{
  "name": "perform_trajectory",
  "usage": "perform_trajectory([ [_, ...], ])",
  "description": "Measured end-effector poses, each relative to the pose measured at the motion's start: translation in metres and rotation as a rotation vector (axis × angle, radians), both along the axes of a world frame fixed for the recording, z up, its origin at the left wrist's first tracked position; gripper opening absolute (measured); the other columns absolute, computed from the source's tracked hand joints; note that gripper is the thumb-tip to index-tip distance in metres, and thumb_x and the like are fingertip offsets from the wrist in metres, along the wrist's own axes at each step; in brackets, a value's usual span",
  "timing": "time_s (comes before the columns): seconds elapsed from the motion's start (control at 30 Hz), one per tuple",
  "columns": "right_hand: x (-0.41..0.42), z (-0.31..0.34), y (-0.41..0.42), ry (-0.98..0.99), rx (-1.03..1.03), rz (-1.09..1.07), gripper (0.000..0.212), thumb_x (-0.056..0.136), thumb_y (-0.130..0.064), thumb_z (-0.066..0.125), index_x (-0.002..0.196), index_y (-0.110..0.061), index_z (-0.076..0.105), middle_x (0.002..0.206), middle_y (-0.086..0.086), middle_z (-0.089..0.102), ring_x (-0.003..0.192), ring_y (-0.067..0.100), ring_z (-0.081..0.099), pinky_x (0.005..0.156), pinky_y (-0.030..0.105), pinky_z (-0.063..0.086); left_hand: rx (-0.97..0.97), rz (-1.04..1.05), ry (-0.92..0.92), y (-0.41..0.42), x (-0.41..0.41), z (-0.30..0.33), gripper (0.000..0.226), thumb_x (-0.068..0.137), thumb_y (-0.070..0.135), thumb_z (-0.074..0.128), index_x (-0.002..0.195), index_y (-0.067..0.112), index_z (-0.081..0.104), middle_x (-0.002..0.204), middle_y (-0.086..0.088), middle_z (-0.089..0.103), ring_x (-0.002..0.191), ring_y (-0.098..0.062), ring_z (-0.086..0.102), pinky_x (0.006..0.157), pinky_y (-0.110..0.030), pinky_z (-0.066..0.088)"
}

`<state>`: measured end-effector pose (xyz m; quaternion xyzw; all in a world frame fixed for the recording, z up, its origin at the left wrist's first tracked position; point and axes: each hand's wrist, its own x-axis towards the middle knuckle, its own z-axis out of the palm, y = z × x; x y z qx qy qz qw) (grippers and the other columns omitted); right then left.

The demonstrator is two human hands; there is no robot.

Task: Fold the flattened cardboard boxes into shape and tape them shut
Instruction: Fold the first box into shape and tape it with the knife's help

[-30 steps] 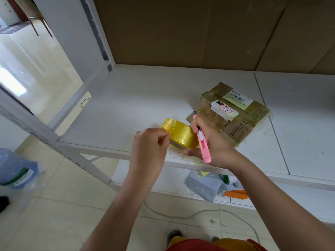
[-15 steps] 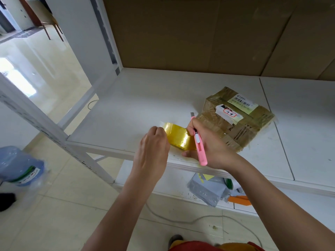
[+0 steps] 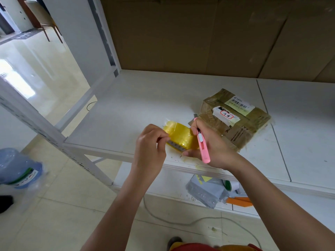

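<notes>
A roll of yellow packing tape (image 3: 178,135) hangs between my hands above the front edge of the white shelf (image 3: 126,109). My right hand (image 3: 212,149) grips the roll from the right and also holds a pink utility knife (image 3: 204,148) against it. My left hand (image 3: 151,142) pinches at the roll's left side, where the tape end lies. A small taped cardboard box (image 3: 241,124) with white labels sits on the shelf just behind my right hand.
Large flat cardboard sheets (image 3: 199,33) stand against the back of the shelf. The lower shelf holds grey bags (image 3: 204,192) and an orange item (image 3: 239,201). A blue water jug (image 3: 16,169) stands on the floor at left; a cable (image 3: 181,221) lies on the tiles.
Both hands have kept the tape roll and knife. My left hand's fingers have shifted on the roll's left edge; the view has tilted slightly.
</notes>
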<state>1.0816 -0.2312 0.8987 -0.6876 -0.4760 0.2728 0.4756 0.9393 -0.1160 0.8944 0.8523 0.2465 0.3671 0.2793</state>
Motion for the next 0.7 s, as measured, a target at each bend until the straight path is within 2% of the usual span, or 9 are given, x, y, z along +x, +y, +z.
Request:
perform_trajectory([
  [0.03,0.001,0.000,-0.001,-0.086,-0.020,-0.007,0.045,0.074,-0.001,0.080,0.092,-0.016,0.041,0.089,0.003,0.043,0.068,0.003,0.040,0.056,0.012,0.042,0.018,0.001,-0.003,0.000,0.000,0.000,0.012,0.082,-0.013,0.067,0.077,-0.003,0.069,0.082,-0.010,0.064,0.071,-0.015,0.059,0.068,-0.014,0.047],
  [0.1,0.001,0.000,-0.001,-0.103,-0.007,-0.005,0.050,0.071,-0.002,0.082,0.090,-0.018,0.039,0.089,0.006,0.042,0.068,0.003,0.037,0.056,0.013,0.042,0.072,-0.009,0.011,0.000,0.000,0.001,0.010,0.084,-0.011,0.066,0.080,-0.003,0.068,0.086,-0.010,0.065,0.075,-0.017,0.061,0.070,-0.016,0.048],
  [0.2,0.002,-0.001,-0.002,0.011,0.037,0.039,0.046,0.077,0.006,0.075,0.086,-0.016,0.036,0.087,0.007,0.035,0.063,-0.001,0.034,0.054,0.012,0.043,0.214,-0.031,0.123,-0.004,0.002,0.002,0.008,0.087,-0.009,0.063,0.083,-0.002,0.064,0.089,-0.013,0.066,0.079,-0.027,0.063,0.071,-0.035,0.050],
  [0.33,0.004,-0.002,0.000,0.045,0.033,0.080,0.041,0.083,0.009,0.067,0.087,-0.017,0.035,0.084,-0.002,0.035,0.060,-0.006,0.038,0.053,0.008,0.043,0.142,0.061,0.154,-0.002,0.004,0.002,0.008,0.093,-0.001,0.058,0.086,0.003,0.059,0.092,-0.009,0.063,0.072,-0.028,0.063,0.064,-0.039,0.049],
  [0.4,0.003,-0.004,0.001,0.104,0.025,0.070,0.036,0.086,0.007,0.064,0.088,-0.016,0.036,0.083,-0.003,0.037,0.059,-0.006,0.040,0.054,0.007,0.042,0.029,0.114,0.062,0.002,0.005,0.000,0.009,0.092,-0.001,0.058,0.086,0.005,0.062,0.093,-0.003,0.063,0.076,-0.017,0.064,0.068,-0.035,0.053],
  [0.43,0.003,-0.004,0.001,0.081,0.011,0.048,0.035,0.086,0.002,0.067,0.090,-0.017,0.038,0.082,-0.004,0.040,0.060,-0.004,0.043,0.055,0.008,0.042,-0.036,0.134,0.005,0.004,0.005,0.000,0.010,0.092,-0.002,0.059,0.086,0.004,0.064,0.093,-0.002,0.064,0.077,-0.014,0.064,0.070,-0.026,0.054],
  [0.53,0.004,-0.005,0.001,-0.128,-0.026,-0.026,0.045,0.076,-0.011,0.080,0.098,-0.022,0.043,0.082,-0.011,0.047,0.069,-0.002,0.050,0.062,0.010,0.043,-0.166,0.157,-0.081,0.005,0.007,-0.003,0.010,0.092,-0.001,0.061,0.089,0.003,0.070,0.092,-0.002,0.067,0.080,-0.014,0.066,0.071,-0.006,0.046],
  [0.63,0.008,-0.003,0.001,-0.047,0.001,0.004,0.050,0.073,-0.003,0.082,0.090,-0.021,0.039,0.083,-0.004,0.041,0.063,-0.001,0.041,0.055,0.008,0.040,-0.169,0.077,-0.103,0.002,0.009,-0.005,0.010,0.095,0.003,0.059,0.094,0.004,0.069,0.096,0.000,0.065,0.089,-0.003,0.062,0.079,-0.006,0.044],
  [0.7,0.009,-0.001,0.001,-0.058,-0.007,0.005,0.051,0.073,-0.005,0.082,0.088,-0.021,0.036,0.084,-0.001,0.039,0.062,-0.002,0.037,0.054,0.009,0.039,-0.192,0.031,-0.126,-0.003,0.011,-0.005,0.009,0.096,0.007,0.058,0.098,0.006,0.067,0.099,0.004,0.061,0.094,-0.002,0.060,0.082,-0.009,0.044],
])
